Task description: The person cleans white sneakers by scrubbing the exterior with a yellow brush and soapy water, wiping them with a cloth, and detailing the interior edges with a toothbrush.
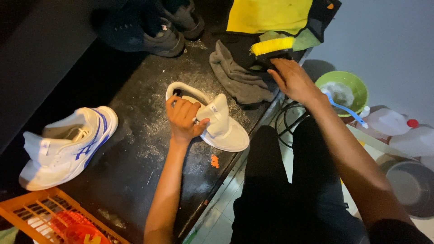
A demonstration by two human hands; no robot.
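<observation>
While the left hand (183, 118) clamps the white shoe (217, 124) steady at the centre of the dark desk (135, 167), the right hand (291, 79) closes on the yellow-bristled brush (272, 47) above, beside a grey rag (235, 77).

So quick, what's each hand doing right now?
Left hand: closed, gripping the white shoe at its opening.
Right hand: on the yellow-bristled brush; whether it grips it cannot be told.

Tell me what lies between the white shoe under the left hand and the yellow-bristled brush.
In the head view, a crumpled grey cloth lies between the white shoe and the brush.
</observation>
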